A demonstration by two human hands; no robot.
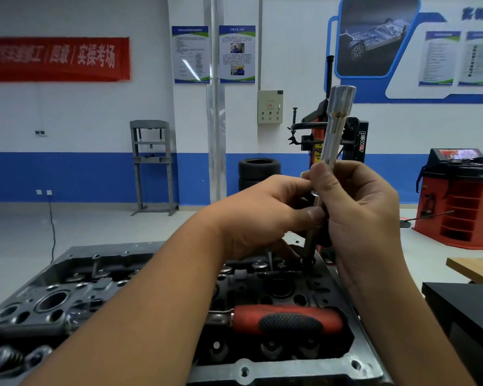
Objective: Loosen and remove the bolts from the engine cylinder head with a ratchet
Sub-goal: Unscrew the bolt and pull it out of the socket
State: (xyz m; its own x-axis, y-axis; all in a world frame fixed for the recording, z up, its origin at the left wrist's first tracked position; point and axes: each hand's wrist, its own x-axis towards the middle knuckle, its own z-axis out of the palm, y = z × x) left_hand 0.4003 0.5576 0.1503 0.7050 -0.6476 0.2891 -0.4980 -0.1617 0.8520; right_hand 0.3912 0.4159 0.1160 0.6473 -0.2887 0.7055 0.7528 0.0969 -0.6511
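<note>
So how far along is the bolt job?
Partway, it seems. The ratchet lies set down on the cylinder head. In hand: the right hand holds a long socket extension, while the left hand pinches a bolt rising from its hole. How many bolts remain isn't clear.

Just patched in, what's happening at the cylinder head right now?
A person is working over the cylinder head with bare hands. The right hand grips a long silver socket extension, held upright, while the left hand pinches a dark bolt hanging just below it, its lower end at a hole in the head. The ratchet, red-handled, lies unused across the head. Whether the bolt is fully free is unclear.
</note>
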